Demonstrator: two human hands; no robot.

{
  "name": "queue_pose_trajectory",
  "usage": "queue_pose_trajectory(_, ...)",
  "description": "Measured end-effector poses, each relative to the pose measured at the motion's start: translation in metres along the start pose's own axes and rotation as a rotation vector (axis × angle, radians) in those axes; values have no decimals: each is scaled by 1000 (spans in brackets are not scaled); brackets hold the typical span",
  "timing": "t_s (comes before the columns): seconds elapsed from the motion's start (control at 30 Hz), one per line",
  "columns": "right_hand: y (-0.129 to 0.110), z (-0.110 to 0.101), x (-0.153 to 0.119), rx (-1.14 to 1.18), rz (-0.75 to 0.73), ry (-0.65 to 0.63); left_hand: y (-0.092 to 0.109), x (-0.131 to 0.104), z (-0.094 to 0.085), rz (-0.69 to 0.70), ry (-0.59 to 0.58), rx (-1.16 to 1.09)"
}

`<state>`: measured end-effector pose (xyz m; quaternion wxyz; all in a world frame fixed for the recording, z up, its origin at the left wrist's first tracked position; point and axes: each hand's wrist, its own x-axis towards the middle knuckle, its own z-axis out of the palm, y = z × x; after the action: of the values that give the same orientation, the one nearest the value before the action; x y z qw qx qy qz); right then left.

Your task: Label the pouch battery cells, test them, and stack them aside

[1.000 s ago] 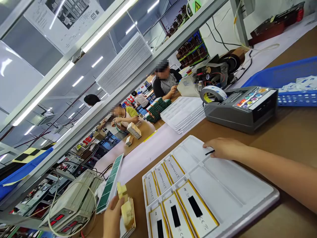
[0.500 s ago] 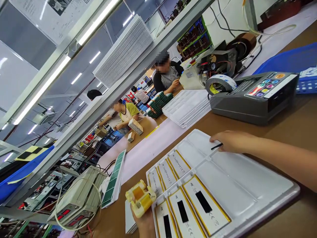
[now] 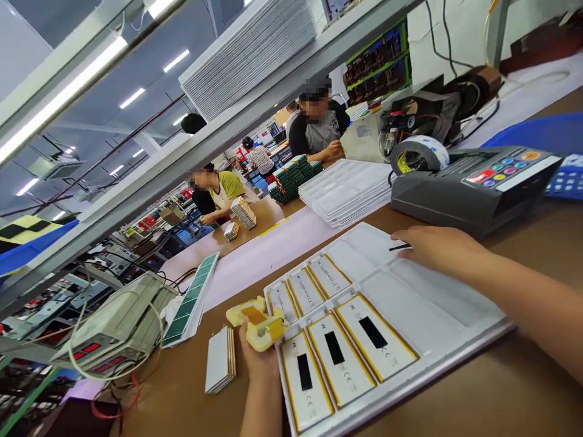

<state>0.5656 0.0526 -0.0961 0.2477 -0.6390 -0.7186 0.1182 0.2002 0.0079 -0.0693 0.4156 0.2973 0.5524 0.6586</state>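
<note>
A white plastic tray (image 3: 437,297) lies tilted across my view on the brown tabletop. Flat white battery packs with yellow edges fill its left compartments; those in the near row, such as one pack (image 3: 376,337), carry black strips. My left hand (image 3: 260,358) is closed around a pale yellow plastic holder with amber tape (image 3: 257,321), at the tray's left edge. Over the far right side of the tray, my right hand (image 3: 439,246) pinches a short black tape strip (image 3: 401,247) at its fingertips. Whether its other fingers touch the tray is hidden.
A grey tape dispenser machine (image 3: 473,188) with a tape roll (image 3: 421,156) stands at the right. Stacked white trays (image 3: 344,188) sit beyond my tray. Left are a small battery stack (image 3: 220,361), a green-panelled sheet (image 3: 191,303) and power supplies (image 3: 113,328). Co-workers sit across the bench.
My view has shifted, bringing the battery stack at left into fuller sight. Both hands stay by the tray, the right still with the black strip and the left with the yellow holder.
</note>
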Motion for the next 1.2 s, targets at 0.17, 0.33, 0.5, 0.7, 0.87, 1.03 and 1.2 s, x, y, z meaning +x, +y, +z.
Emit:
queue_pose_trajectory(0.17,-51,-21,-22,-16,-187,-124,24,1,10,144,-73,-118)
queue_pose_trajectory(0.33,-75,-3,-37,-191,-339,-134,21,-7,28,-43,-321,-318)
queue_pose_trajectory(0.5,-85,6,-46,-337,-369,-153,7,-5,25,-212,-361,-368)
queue_pose_trajectory(0.7,-106,1,-62,-460,-276,-273,9,0,15,-275,-449,-399)
queue_pose_trajectory(0.87,-111,8,-70,-501,-247,-261,6,-3,15,-298,-407,-421)
queue_pose_trajectory(1.03,-105,13,-60,-401,-187,-269,7,-6,13,-313,-412,-453)
queue_pose_trajectory(1.2,-96,25,-51,139,-81,-444,7,-4,9,-352,-471,-503)
